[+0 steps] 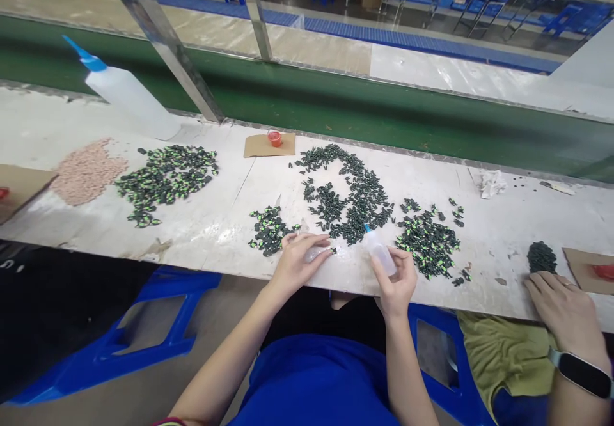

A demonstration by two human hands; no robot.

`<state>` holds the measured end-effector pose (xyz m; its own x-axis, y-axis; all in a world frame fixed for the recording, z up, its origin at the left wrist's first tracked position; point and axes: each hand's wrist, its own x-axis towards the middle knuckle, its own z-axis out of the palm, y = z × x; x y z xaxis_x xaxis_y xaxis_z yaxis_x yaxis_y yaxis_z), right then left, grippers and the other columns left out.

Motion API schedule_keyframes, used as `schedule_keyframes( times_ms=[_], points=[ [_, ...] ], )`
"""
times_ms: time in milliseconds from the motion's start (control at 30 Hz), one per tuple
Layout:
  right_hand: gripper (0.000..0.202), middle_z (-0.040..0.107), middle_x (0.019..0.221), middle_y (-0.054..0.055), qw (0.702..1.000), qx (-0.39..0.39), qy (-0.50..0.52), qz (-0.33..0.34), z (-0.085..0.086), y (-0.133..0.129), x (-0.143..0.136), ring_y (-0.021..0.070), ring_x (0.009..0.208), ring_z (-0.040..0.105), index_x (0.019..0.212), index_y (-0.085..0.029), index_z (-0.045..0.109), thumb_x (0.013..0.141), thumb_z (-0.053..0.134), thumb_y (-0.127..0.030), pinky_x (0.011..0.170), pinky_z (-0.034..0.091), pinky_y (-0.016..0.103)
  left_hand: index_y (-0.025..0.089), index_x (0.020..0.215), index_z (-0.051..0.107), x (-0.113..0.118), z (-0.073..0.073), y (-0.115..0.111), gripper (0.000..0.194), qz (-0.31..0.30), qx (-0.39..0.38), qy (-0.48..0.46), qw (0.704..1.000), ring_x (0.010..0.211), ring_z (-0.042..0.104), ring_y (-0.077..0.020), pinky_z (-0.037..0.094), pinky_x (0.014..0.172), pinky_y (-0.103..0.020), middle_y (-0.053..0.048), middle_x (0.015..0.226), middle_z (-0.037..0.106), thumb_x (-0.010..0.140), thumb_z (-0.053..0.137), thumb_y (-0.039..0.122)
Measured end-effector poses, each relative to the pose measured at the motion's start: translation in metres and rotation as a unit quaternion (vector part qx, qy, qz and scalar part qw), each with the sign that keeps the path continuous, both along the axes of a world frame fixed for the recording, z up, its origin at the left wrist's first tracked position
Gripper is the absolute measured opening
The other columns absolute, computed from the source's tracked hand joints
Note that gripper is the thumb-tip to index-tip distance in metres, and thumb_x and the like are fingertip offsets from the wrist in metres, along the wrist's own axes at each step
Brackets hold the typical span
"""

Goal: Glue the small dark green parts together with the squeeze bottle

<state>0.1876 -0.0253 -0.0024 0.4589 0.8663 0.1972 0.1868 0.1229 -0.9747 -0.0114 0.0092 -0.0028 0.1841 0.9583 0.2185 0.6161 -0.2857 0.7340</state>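
Note:
My left hand is low over the table edge, thumb and forefinger pinched on a small dark piece with a light spot. In my right hand is a small translucent squeeze bottle, its blue tip pointing up and away from me. Just left of my left hand lies a small pile of black-and-bright-green pieces. Beyond both hands spreads a heap of small dark green pieces. A larger black-and-green pile sits right of the bottle.
A big white bottle with a blue nozzle stands back left, near pink pieces and another black-and-green pile. A red cup rests on cardboard. At right, another person's hand touches a dark pile.

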Motion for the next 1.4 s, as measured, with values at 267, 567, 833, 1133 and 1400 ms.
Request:
schedule_keyframes(
  times_ms=[267,567,833,1133,1400],
  points=[
    [0.048,0.069,0.095,0.008,0.999,-0.007,-0.019,-0.027,-0.007,0.006,-0.008,0.0197,0.086,0.067,0.098,-0.02,0.05,0.063,0.079,-0.032,0.082,0.054,0.038,0.025,0.09,0.069,-0.003,0.015,0.037,0.016,0.077,0.05,0.094,0.991,0.098,0.058,-0.0264,0.029,0.09,-0.046,-0.005,0.094,0.074,0.089,0.054,0.019],
    [0.071,0.061,0.116,0.015,0.977,0.076,-0.174,-0.096,-0.01,-0.018,-0.013,0.0225,0.096,0.062,0.125,-0.02,0.042,0.066,0.08,-0.028,0.078,0.054,0.04,0.026,0.09,0.072,-0.003,0.014,0.033,0.02,0.044,0.009,0.085,0.995,0.095,0.055,-0.0269,0.032,0.087,-0.048,-0.007,0.091,0.072,0.087,0.056,0.015],
    [0.029,0.071,0.087,0.008,0.998,-0.01,0.047,0.026,-0.004,-0.037,-0.063,0.0174,0.073,0.066,0.102,-0.018,0.062,0.079,0.07,-0.034,0.059,0.057,0.029,0.022,0.084,0.075,0.017,0.024,-0.015,0.011,-0.073,-0.064,-0.216,0.971,0.084,0.066,-0.0197,0.052,0.079,-0.032,-0.005,0.085,0.073,0.082,0.064,0.023],
    [0.024,0.072,0.081,0.006,0.985,-0.082,0.148,0.029,-0.006,-0.031,-0.057,0.0156,0.059,0.065,0.084,-0.016,0.073,0.076,0.07,-0.039,0.06,0.059,0.032,0.025,0.097,0.073,0.014,0.008,-0.024,0.018,-0.011,-0.034,-0.082,0.996,0.101,0.061,-0.0236,0.043,0.093,-0.043,-0.007,0.1,0.071,0.087,0.058,0.023],
    [0.027,0.068,0.084,0.007,0.995,-0.057,0.044,0.065,-0.002,-0.026,-0.055,0.0131,0.059,0.06,0.098,-0.018,0.074,0.086,0.06,-0.037,0.056,0.057,0.028,0.023,0.091,0.069,0.018,-0.005,-0.012,0.014,0.022,0.012,0.029,0.999,0.101,0.058,-0.0242,0.041,0.088,-0.041,-0.006,0.099,0.07,0.087,0.057,0.016]
  ],
)
